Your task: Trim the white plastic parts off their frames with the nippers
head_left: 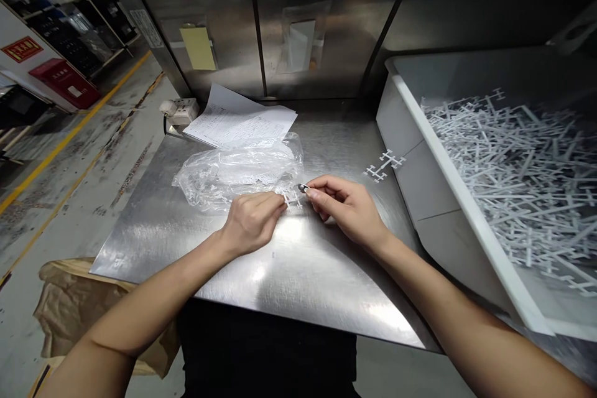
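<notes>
My left hand (254, 221) is closed on one end of a small white branched plastic sprue (293, 200), which sticks out to the right of my fingers. Just right of it, my right hand (347, 206) pinches a small dark, shiny piece (303, 188) between thumb and fingers; its kind is too small to make out. The dark piece is close to the sprue, and I cannot tell whether they touch. A clear plastic bag (233, 171) lies crumpled behind my left hand, with small white bits inside. Another white sprue (385, 165) lies on the metal table beyond my right hand.
At the right stands a large pale bin (445, 165) heaped with white sprues (517, 180). Printed sheets (240, 115) and a power socket (184, 112) are at the back left of the steel table (233, 273). A brown paper sack (69, 305) sits on the floor, lower left.
</notes>
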Demonstrator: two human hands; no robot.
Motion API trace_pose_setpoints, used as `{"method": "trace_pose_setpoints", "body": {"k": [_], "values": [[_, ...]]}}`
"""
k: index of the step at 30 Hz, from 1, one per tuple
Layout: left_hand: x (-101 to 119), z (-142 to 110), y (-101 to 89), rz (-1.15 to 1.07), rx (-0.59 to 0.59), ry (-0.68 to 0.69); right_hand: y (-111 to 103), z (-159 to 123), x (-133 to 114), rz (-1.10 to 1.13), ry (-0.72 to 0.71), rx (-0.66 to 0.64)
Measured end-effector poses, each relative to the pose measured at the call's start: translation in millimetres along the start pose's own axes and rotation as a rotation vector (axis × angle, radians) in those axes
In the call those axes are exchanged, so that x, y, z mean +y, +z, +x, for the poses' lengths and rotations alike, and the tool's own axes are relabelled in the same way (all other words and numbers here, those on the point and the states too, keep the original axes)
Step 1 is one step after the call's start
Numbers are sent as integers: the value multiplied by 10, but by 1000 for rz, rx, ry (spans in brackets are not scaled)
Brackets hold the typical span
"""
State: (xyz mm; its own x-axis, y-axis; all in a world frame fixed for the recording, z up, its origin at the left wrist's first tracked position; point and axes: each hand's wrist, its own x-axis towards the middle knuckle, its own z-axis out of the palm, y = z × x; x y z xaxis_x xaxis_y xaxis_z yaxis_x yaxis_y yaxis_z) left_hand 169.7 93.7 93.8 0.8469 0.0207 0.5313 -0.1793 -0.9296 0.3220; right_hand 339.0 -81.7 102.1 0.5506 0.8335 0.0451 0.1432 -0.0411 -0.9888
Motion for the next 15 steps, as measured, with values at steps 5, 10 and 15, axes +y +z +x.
{"method": "trace_pose_setpoints", "body": {"k": [5,10,15], "values": [[-31,40,-71,-174,23,-141,-23,3,-36,-29,-78,4],[-56,58,-97,-250,7,-210,-31,-9,-12,-182,-150,1],[-93,52,-90,-211,-4,-184,-36,-34,-26,-272,-195,4]]}}
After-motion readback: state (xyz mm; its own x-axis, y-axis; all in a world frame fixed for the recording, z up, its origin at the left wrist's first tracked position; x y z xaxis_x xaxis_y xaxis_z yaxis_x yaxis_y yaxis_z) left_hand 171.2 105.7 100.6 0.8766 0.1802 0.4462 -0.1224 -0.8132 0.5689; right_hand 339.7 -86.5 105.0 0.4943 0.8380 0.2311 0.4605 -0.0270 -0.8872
